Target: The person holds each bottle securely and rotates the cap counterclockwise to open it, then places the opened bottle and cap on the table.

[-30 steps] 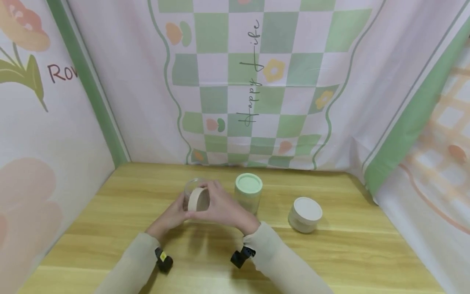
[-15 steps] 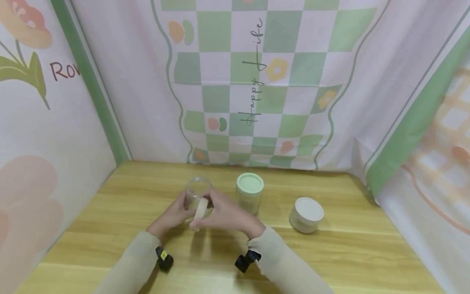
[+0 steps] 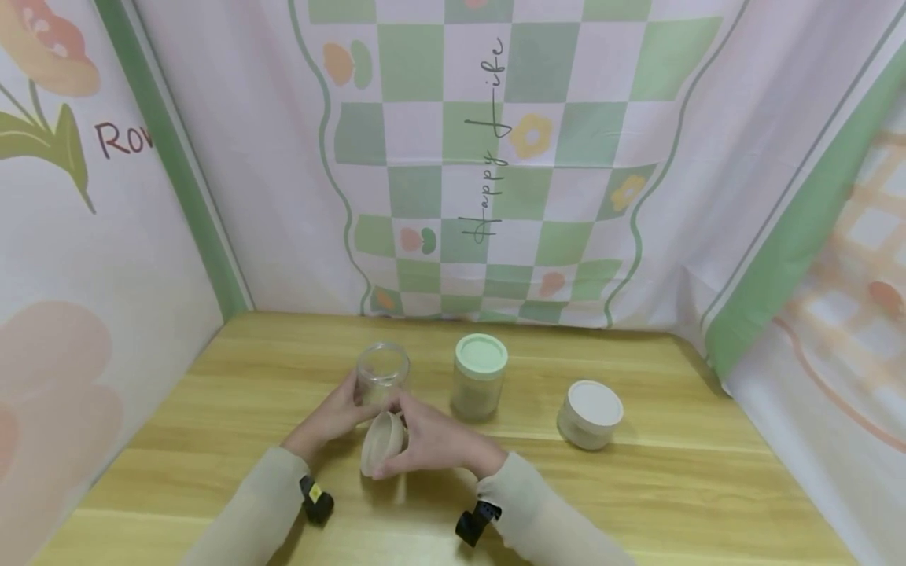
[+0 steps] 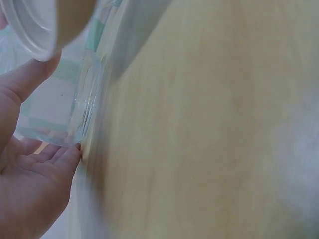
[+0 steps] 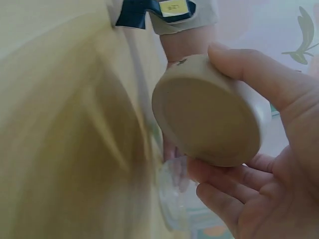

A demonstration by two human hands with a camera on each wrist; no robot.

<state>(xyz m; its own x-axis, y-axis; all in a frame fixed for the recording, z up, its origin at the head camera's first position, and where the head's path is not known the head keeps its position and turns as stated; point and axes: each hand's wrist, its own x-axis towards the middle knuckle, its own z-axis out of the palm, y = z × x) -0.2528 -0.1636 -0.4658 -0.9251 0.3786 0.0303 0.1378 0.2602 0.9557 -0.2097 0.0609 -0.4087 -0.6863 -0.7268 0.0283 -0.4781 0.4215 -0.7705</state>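
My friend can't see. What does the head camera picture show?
A right hand holds a beige lid just off a clear jar that the left hand steadies on a wooden table.

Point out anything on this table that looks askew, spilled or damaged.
Only the beige lid is off: the right hand holds it tilted, while the left hand steadies the open clear jar. No spill or damage shows.

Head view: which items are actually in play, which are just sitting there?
In play:
- clear jar, open, held by the left hand
- beige lid, off the jar, in the grip of the right hand

Just sitting there:
- green-lidded jar, closed
- white-lidded jar, closed, farther right
- wooden table
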